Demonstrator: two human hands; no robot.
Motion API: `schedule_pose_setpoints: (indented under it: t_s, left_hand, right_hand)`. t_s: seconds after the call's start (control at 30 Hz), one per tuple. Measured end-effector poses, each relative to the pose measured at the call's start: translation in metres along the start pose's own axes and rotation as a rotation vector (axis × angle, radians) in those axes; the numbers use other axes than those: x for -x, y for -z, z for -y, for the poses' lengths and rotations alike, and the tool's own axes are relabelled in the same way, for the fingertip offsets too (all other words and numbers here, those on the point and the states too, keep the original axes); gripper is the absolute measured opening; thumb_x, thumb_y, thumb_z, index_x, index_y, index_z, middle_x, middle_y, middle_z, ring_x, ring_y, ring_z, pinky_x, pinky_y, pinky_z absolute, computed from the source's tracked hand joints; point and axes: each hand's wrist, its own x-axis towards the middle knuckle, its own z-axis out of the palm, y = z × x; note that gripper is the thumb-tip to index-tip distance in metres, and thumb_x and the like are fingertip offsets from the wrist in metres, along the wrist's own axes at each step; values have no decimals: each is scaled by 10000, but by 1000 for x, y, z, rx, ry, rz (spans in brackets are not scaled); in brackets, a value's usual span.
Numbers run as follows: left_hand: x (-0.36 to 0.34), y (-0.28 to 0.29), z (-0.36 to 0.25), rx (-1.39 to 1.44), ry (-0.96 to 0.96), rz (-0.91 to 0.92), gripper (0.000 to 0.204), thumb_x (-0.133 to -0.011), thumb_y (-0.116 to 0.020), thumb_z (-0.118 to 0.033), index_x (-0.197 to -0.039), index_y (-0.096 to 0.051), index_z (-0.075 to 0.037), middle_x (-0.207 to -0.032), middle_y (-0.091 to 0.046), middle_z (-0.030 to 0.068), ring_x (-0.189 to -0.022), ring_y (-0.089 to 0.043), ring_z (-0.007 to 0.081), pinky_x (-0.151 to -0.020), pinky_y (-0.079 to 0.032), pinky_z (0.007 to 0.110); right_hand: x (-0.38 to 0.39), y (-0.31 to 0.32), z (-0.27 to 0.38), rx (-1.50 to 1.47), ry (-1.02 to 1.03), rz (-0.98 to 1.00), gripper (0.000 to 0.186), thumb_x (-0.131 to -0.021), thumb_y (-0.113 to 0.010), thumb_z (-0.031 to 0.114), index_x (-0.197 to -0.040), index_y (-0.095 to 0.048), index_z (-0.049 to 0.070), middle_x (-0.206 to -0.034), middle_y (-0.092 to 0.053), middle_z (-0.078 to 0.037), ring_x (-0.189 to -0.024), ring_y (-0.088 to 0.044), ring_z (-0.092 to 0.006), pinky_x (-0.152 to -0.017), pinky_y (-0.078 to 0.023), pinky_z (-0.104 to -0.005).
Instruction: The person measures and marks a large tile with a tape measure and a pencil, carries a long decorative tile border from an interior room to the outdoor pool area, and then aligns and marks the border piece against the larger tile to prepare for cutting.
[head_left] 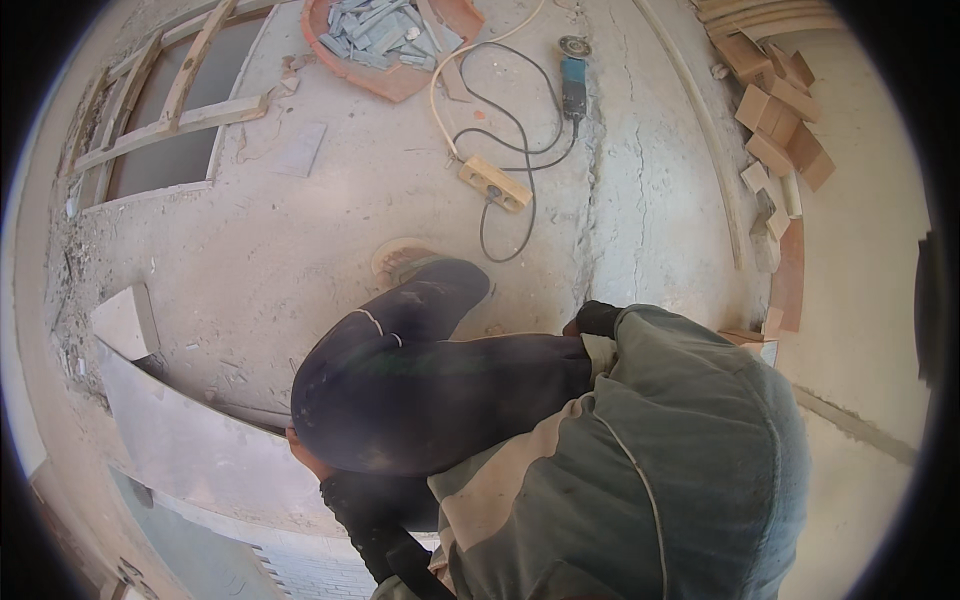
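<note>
My left hand (308,455) is beside my bent knee, at the edge of a large pale tile (205,425). Its fingers close over that edge, partly hidden by the leg. The tile leans at the left, with a gap behind its upper edge. A small white block (127,320) sits at its far corner. Of my right hand (571,328) only a sliver shows past the dark cuff, beside my thigh; its fingers are hidden, and I cannot see whether it holds anything.
An angle grinder (573,88) lies on the concrete floor ahead, its cord running to a yellow power strip (495,183). Beyond is a reddish tub (400,88) of grey offcuts. Wooden framing (165,132) stands far left; opened cardboard boxes (775,120) lie far right.
</note>
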Motion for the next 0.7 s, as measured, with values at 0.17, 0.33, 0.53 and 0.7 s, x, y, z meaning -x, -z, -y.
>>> schedule_pose_setpoints:
  t_s: [0.17, 0.33, 0.53, 0.7]
  left_hand:
    - [-27, -12, -1, -8, -159, 93, 385, -860, -670, -259, -1054, -582, 62, -996, -643, 127, -837, -626, 197, -769, -520, 343]
    - [-33, -20, -34, -100, -178, 10, 546, -760, -768, -115, -1209, -545, 101, -988, -646, 155, -829, -649, 216, -740, -543, 314]
    - [-20, -20, -75, 344, 23, -38, 664, -681, -806, -34, -1253, -497, 99, -925, -635, 174, -676, -650, 197, -577, -561, 292]
    - [-18, 12, -69, 352, 148, -95, 669, -630, -848, -45, -1200, -525, 90, -906, -639, 146, -674, -644, 188, -587, -567, 301]
  right_hand:
    - [14, -23, -13, -77, -5, -54, 438, -822, -702, 341, -1080, -661, -11, -1004, -677, -240, -1004, -649, -377, -873, -504, -436]
    - [17, -21, -2, -45, 49, -97, 448, -822, -701, 346, -1088, -659, -12, -1026, -675, -246, -1023, -645, -383, -888, -502, -437]
    - [76, 68, 71, 171, 349, -425, 465, -822, -695, 353, -1107, -657, -12, -1044, -675, -244, -1043, -640, -384, -900, -503, -433]
    - [128, 178, 181, -39, 442, -702, 455, -847, -670, 357, -1131, -654, 2, -1000, -693, -194, -988, -663, -333, -866, -513, -403]
